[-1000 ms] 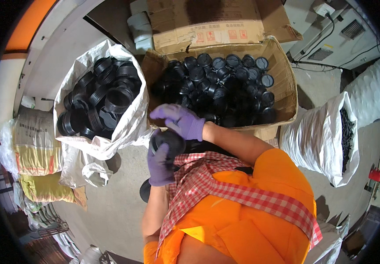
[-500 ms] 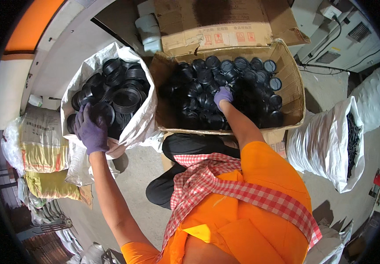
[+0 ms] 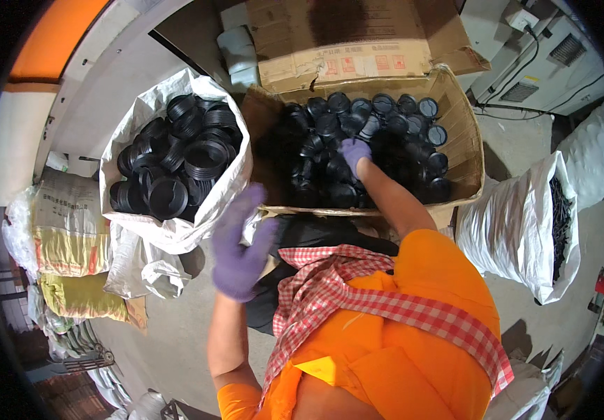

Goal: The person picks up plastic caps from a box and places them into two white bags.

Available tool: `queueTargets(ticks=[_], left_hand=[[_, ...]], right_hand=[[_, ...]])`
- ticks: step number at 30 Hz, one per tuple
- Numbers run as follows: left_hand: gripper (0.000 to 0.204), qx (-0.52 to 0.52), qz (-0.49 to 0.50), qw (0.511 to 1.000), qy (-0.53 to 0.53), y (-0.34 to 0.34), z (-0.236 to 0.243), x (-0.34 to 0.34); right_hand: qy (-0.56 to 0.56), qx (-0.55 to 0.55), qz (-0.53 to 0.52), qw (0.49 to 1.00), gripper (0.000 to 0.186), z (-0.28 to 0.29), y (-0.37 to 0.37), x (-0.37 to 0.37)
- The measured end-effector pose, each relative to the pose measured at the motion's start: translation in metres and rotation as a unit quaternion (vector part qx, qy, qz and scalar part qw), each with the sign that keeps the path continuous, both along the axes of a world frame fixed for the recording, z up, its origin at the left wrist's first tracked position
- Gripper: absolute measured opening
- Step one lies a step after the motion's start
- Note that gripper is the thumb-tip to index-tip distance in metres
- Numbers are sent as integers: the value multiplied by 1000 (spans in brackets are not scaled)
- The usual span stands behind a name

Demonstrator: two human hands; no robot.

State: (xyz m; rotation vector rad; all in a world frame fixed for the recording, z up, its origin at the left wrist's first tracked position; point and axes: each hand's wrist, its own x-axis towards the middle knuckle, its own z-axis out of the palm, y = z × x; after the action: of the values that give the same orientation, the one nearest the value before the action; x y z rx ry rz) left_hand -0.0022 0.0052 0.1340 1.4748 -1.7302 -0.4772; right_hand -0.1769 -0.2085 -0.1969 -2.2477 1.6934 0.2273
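My left hand [image 3: 239, 245], in a purple glove, hangs in the air just right of a white woven sack [image 3: 228, 199]. Its fingers are spread with nothing in them, somewhat blurred by motion. Black round plastic lids [image 3: 206, 159] fill that sack, many stacked in one another. Inside a large cardboard box [image 3: 471, 140], my right hand [image 3: 355, 154], also gloved in purple, has its fingers closed at a black plastic lid [image 3: 352, 124]; the fingertips are partly hidden. More black lids [image 3: 436, 134] lie around it, those in the middle of the box in deep shadow.
Raised box flaps [image 3: 344, 52] stand at the back. To the right is another white sack [image 3: 508, 224] with dark contents. Yellow-and-white sacks [image 3: 71, 231] are piled at the left. A grey machine cabinet [image 3: 561, 63] with a cable stands at the far right.
My left hand has left the lids in the sack and swung right and nearer to me, its fingers spreading. My right hand stays in the box, barely shifted.
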Motion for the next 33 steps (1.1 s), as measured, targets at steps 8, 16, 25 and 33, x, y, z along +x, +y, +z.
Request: queueTargets(ticks=[8, 16, 25, 33], left_hand=[[81, 77, 26, 990, 111, -4, -148, -29], [36, 193, 87, 887, 410, 22, -153, -10], [37, 359, 20, 836, 415, 53, -132, 13], [42, 403, 83, 588, 696, 71, -97, -15]], right_hand=[[-707, 304, -117, 628, 22, 177, 140, 18], [-700, 188, 16, 689, 19, 192, 167, 0], [-358, -102, 408, 834, 44, 192, 167, -10], [-386, -38, 416, 822, 34, 210, 170, -1]])
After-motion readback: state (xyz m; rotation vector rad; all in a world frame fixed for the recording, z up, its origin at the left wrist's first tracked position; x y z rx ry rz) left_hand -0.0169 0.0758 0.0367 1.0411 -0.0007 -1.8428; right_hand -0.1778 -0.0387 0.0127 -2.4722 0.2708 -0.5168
